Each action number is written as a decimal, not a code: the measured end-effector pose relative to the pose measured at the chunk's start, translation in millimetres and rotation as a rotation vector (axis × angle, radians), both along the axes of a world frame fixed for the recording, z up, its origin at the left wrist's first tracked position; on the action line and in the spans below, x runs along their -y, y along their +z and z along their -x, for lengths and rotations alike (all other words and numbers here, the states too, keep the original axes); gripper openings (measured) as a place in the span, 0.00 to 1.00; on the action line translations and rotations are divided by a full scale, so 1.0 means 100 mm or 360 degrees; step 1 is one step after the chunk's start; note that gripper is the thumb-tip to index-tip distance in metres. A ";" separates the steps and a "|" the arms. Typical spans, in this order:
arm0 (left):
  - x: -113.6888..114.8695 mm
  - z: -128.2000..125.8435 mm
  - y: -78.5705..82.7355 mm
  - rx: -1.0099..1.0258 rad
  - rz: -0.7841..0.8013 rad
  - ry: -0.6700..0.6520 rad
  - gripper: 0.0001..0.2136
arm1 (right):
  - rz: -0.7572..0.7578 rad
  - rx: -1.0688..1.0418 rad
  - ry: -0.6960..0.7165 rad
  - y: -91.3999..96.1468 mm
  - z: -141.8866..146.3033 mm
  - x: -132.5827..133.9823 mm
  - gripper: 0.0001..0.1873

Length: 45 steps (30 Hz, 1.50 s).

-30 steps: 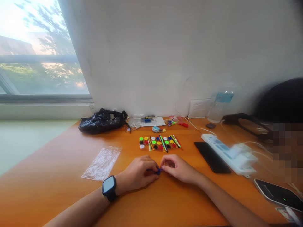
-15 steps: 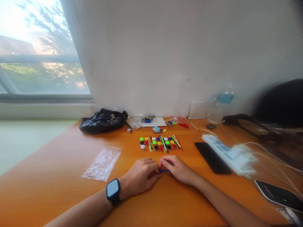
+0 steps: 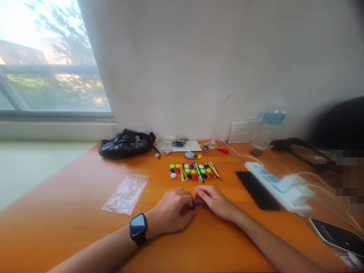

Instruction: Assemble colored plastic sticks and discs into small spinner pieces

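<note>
My left hand [image 3: 174, 209], with a dark smartwatch on its wrist, is closed at the fingertips on a small blue rounded piece [image 3: 193, 205]. From there a thin blue stick [image 3: 200, 204] runs to my right hand [image 3: 217, 203], whose fingers pinch its other end. Whether stick and piece are joined is hidden by the fingers. Just beyond my hands lie colored plastic discs [image 3: 194, 177] in green, yellow, red, black, white and blue. Bundles of thin colored sticks [image 3: 198, 172] lie among them.
A clear plastic bag [image 3: 126, 195] lies flat on the left. Behind are a black plastic bag [image 3: 125, 145], a small round tin [image 3: 189, 155] and a packet of colored pieces [image 3: 209, 146]. To the right are a black phone [image 3: 257, 189], a power strip [image 3: 273, 185], another phone [image 3: 337, 235] and a bottle [image 3: 263, 136].
The view has shifted slightly. More of the blue rounded piece shows at my left fingertips, and a short gap has opened between the hands' fingertips.
</note>
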<state>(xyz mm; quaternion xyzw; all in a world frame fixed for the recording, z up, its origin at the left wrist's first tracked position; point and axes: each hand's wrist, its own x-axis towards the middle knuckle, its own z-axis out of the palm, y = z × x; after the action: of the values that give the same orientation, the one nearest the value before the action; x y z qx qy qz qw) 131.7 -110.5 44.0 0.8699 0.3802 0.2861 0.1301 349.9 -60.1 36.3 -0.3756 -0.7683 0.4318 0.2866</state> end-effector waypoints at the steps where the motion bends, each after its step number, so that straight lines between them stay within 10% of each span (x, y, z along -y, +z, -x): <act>1: 0.01 0.00 0.01 -0.0004 -0.0001 0.0005 0.05 | -0.0005 -0.0006 -0.0020 -0.01 0.00 0.00 0.25; 14: 0.02 0.13 0.10 0.0400 0.0135 0.0165 0.13 | 0.0203 -0.0098 -0.0547 0.21 -0.22 -0.06 0.29; 25: -0.03 0.21 0.32 0.0756 0.0320 0.0541 0.12 | 0.0502 -0.0142 -0.0460 0.40 -0.25 0.04 0.32; 45: -0.45 0.52 -0.08 0.0202 -0.0052 0.0607 0.12 | 0.0177 -0.0160 -0.0541 0.28 -0.26 -0.06 0.33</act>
<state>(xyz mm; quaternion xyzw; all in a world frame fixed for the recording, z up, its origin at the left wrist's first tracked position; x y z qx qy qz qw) 80.0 -65.9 35.9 0.7643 0.5245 0.3658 0.0832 375.8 -54.3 64.4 -0.4932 -0.6535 0.4371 0.3724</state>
